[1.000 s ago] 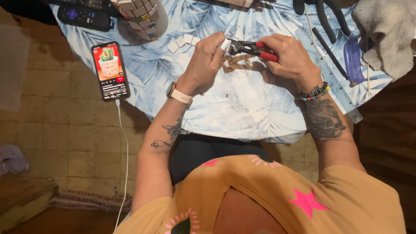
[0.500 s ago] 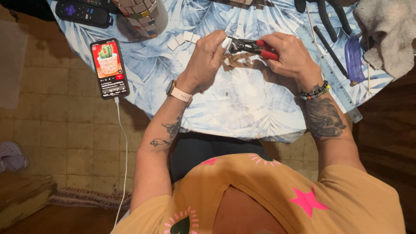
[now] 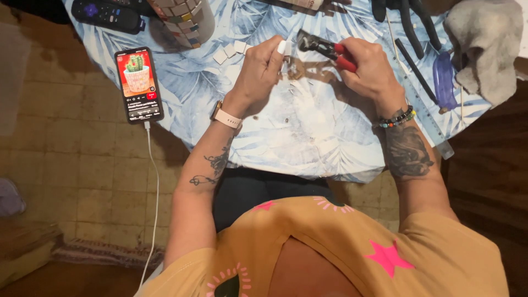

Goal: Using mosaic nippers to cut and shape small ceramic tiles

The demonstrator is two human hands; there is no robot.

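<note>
My left hand (image 3: 263,70) pinches a small white tile piece (image 3: 282,47) between thumb and fingers above the table. My right hand (image 3: 369,70) grips red-handled nippers (image 3: 324,48), whose dark jaws point left toward the tile piece, a short gap away from it. Both hands hover over a blue leaf-patterned tablecloth (image 3: 308,132). A few loose white tile squares (image 3: 231,51) lie just left of my left hand.
A phone (image 3: 138,84) on a white cable lies at the table's left edge. A mosaic-covered pot (image 3: 184,16) and a remote (image 3: 107,15) sit at the back left. At the right are black pliers (image 3: 412,16), a ruler, a purple tool (image 3: 443,80) and a grey cloth (image 3: 484,44).
The nippers' jaws have drawn back slightly to the right from the tile piece. My left hand still holds the piece in about the same spot.
</note>
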